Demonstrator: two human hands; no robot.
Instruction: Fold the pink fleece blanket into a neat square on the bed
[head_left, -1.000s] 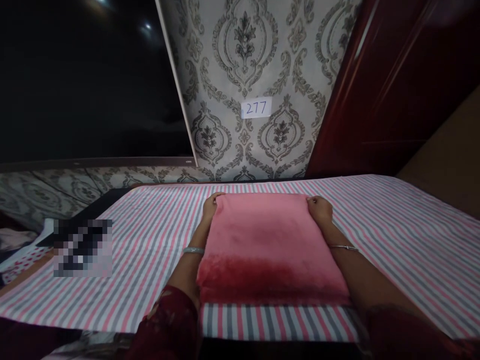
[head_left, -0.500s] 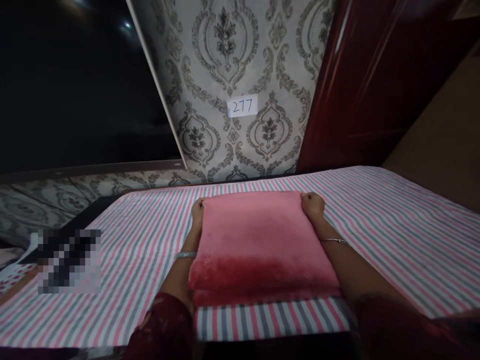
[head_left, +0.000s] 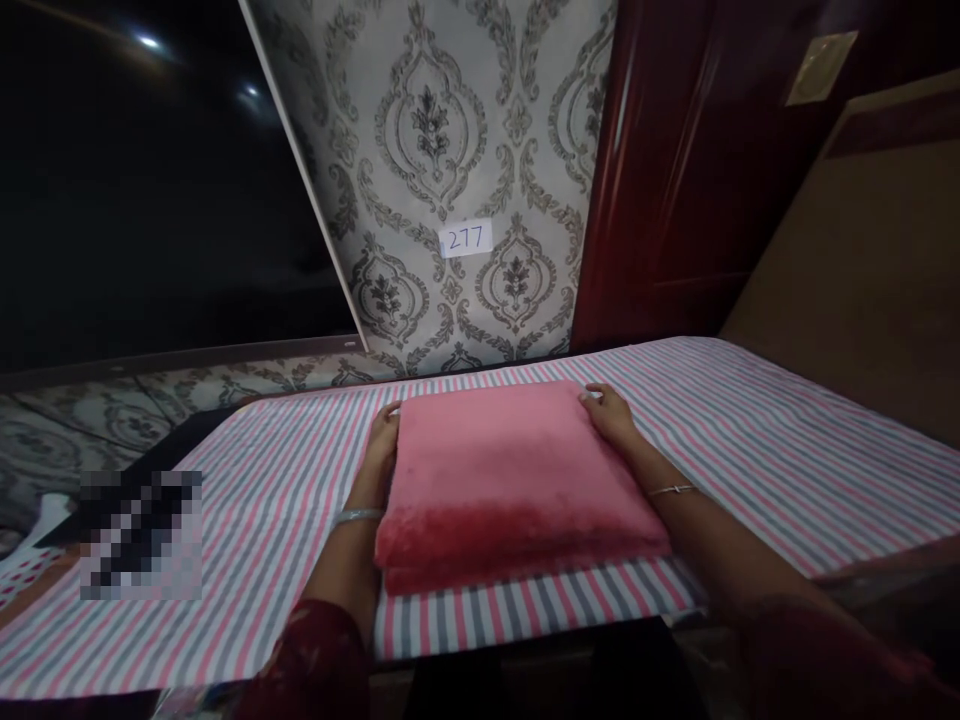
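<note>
A thick pink folded plush blanket (head_left: pixel 495 470) lies flat on a striped cloth, its folded edge toward me. My left hand (head_left: pixel 385 430) rests along its far left side, fingers stretched forward by the corner. Opposite it, my right hand (head_left: pixel 611 412) is at the far right corner, thumb and fingers loosely apart and beside the blanket's edge. Neither hand is wrapped round the fabric; the undersides of the fingers are partly hidden.
The pink, grey and white striped cloth (head_left: pixel 720 430) covers the table. Behind stand a large dark screen (head_left: pixel 165 200), a patterned wall with a paper label (head_left: pixel 466 238), and a dark red door (head_left: pixel 675 180). A brown board (head_left: pixel 862 260) leans at right; a blurred patch covers something at left.
Both hands have loosened from the blanket's far corners, the right fingers uncurling from a fist. The blanket stays nearly in place while the view shifts slightly to the right.
</note>
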